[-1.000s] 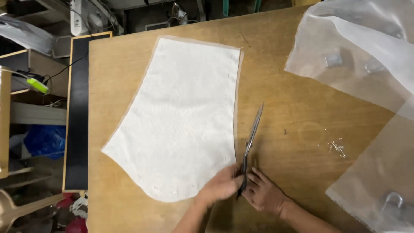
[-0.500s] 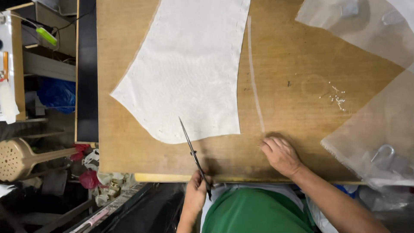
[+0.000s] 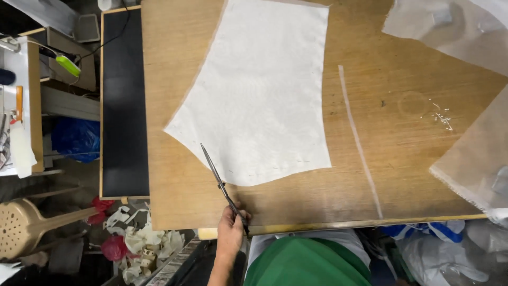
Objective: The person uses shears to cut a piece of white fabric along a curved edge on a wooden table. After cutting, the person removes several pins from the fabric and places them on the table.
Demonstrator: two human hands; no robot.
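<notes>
Left hand (image 3: 230, 229) gripped scissors (image 3: 221, 185) by the handles at table (image 3: 402, 159) near edge, 6 o'clock | blades narrow, pointed to 11 o'clock, tip at white fabric piece (image 3: 259, 95) edge | right hand out of view | thin cut strip (image 3: 360, 143) at 3 o'clock of fabric.

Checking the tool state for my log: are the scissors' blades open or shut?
Shut. The scissors show as one thin dark line lying across the fabric piece's lower edge, no gap between blades; the left hand grips the handles.

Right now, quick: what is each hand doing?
Left hand: closed on the handles of the scissors, blades lying over the white fabric piece edge.
Right hand: not in view.
</notes>
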